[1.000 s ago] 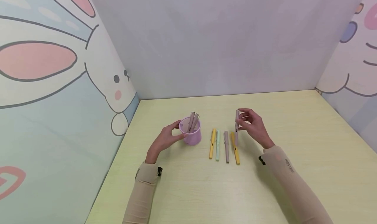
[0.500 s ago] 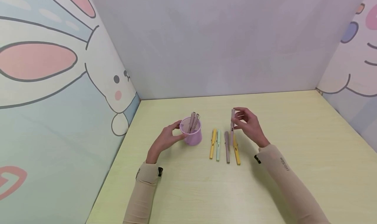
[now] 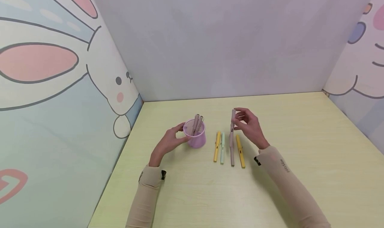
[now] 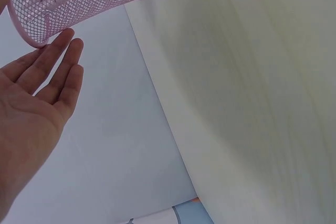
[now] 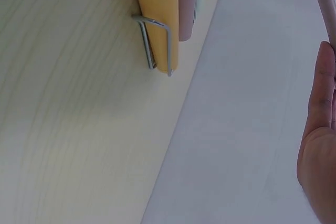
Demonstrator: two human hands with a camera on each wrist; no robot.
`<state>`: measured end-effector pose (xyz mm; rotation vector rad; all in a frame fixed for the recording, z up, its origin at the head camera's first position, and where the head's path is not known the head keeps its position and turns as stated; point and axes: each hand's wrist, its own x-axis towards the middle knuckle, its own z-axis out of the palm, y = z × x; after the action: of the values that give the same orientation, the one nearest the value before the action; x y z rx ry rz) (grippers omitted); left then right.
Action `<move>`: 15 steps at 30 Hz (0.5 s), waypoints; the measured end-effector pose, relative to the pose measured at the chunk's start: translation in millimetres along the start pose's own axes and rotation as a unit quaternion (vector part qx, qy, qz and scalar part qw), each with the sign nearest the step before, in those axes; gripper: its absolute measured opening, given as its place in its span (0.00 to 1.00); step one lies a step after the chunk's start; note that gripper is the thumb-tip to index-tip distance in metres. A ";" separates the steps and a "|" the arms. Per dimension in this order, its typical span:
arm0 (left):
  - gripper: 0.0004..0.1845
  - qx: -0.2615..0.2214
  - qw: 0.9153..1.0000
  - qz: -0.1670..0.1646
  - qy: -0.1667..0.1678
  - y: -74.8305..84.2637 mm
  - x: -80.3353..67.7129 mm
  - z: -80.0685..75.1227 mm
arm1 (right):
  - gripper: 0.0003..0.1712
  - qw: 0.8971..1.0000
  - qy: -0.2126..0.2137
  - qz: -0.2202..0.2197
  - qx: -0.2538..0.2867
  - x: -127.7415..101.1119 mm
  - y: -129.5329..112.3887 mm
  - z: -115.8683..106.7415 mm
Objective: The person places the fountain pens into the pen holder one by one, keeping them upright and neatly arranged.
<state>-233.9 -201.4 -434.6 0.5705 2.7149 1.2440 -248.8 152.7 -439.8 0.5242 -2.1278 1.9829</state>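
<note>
Centrally in the head view, the right hand [image 3: 250,126] pinches a pinkish pen [image 3: 232,128] in its curled fingers [image 3: 240,116], holding it nearly upright above the row of pens lying on the pale bench [image 3: 300,138]. Left of it in the frame, the left hand [image 3: 168,141] curves around the near-left side of the pink mesh cup [image 3: 196,138], thumb and fingertips touching its wall; the left wrist view shows the fingers only loosely bent beside the mesh. Inside the cup stand two pinkish pens [image 3: 197,123], leaning against the far rim. Four pens lie side by side between the hands: a yellow pen [image 3: 216,146], a mint pen [image 3: 222,148], a mauve pen [image 3: 232,154] and a second yellow pen [image 3: 240,151], close together and roughly parallel. Open bench stretches wide to the right of the frame and toward the lower edge. Walls with a rabbit drawing [image 3: 60,61] close the left, the back and the right.
</note>
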 end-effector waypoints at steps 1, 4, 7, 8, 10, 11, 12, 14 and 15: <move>0.40 0.000 1.000 0.000 0.000 -0.2 0.1 0.1 | 0.26 1.000 0.000 0.001 -0.001 0.2 0.4 1.0; 0.40 0.002 1.000 0.003 0.000 -1.3 0.3 0.5 | 0.25 1.000 0.000 0.005 -0.006 0.6 1.7 3.3; 0.40 0.004 1.000 0.004 0.002 -1.2 0.0 0.8 | 0.25 1.000 -0.002 0.008 -0.010 1.1 2.7 5.1; 0.40 0.004 1.000 0.004 0.003 -1.1 -0.2 0.9 | 0.25 1.000 -0.003 0.007 -0.010 1.3 2.8 5.6; 0.40 0.005 1.000 0.002 0.003 -0.6 -0.6 0.8 | 0.25 1.000 -0.005 0.005 -0.007 1.7 2.8 6.6; 0.40 0.005 1.000 0.000 0.003 -0.1 -0.9 0.7 | 0.26 1.000 -0.006 0.004 -0.006 1.9 2.8 7.2; 0.40 0.006 1.000 -0.001 0.003 0.1 -1.1 0.6 | 0.26 1.000 -0.006 0.003 -0.004 2.1 2.7 7.7; 0.40 0.009 1.000 -0.003 0.003 0.7 -1.5 0.2 | 0.26 1.000 -0.006 0.001 -0.001 2.4 2.4 9.0; 0.41 0.009 1.000 -0.003 0.003 0.9 -1.6 0.0 | 0.26 1.000 -0.006 0.000 0.001 2.6 2.4 9.6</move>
<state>-232.2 -201.5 -434.0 0.5620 2.7342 1.2221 -251.1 143.0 -441.9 0.5377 -2.1342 1.9861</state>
